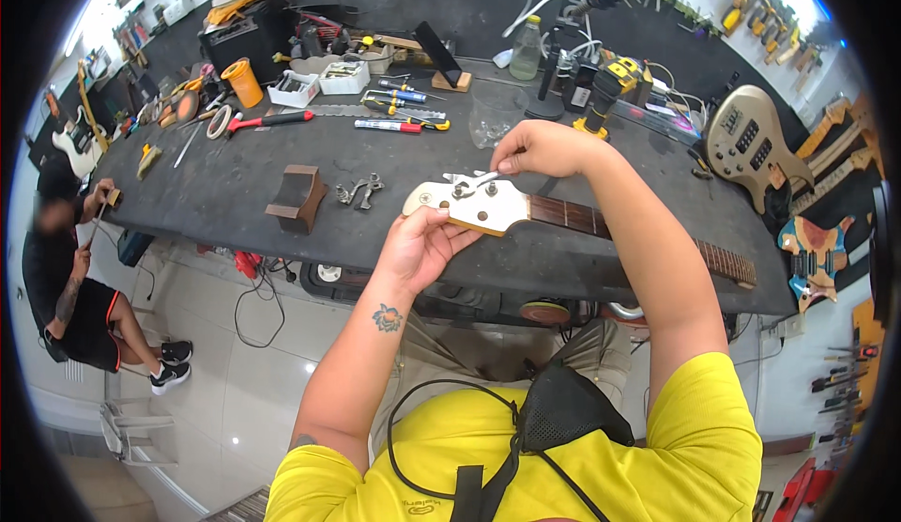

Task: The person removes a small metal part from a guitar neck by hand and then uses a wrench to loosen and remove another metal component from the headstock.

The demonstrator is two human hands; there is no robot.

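Observation:
A guitar neck lies on the dark bench, its cream headstock to the left and its dark fretboard running off to the right. My left hand grips the headstock by its near edge, thumb on top and fingers beneath. Pinched in my right hand is a silver wrench, whose head sits over a metal post fitting on the headstock. Another fitting stands beside it, and open peg holes show nearby. To the left lie loose metal tuning machines and a brown, dark-topped neck rest.
Behind are screwdrivers, a red marker, white parts trays, an orange cup and a yellow drill. A guitar body stands at the right. Another person sits at the left end, holding a tool.

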